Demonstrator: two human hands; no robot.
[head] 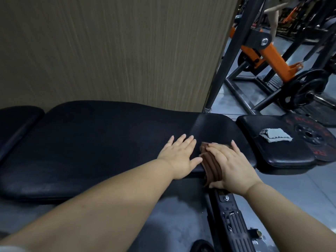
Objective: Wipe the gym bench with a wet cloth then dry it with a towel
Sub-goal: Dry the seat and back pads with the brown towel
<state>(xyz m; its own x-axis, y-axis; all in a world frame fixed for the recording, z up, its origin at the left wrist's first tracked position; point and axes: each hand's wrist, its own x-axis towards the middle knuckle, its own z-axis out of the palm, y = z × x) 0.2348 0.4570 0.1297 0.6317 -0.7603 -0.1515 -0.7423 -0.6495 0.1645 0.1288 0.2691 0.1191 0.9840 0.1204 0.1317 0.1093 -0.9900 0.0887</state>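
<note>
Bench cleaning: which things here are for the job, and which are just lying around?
For the job: bench, brown cloth under the right hand, left hand flat on the bench, probably the grey cloth.
Just lying around: weight plate, orange machine.

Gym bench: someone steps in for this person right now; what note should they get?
Left hand flat on the long pad. Right hand presses a folded brown cloth on that pad's right end. A grey cloth lies untouched on the seat pad. A shiny streak beyond the brown cloth suggests wiping is under way; most of the pad looks dull. Left: finish both passes.
</note>
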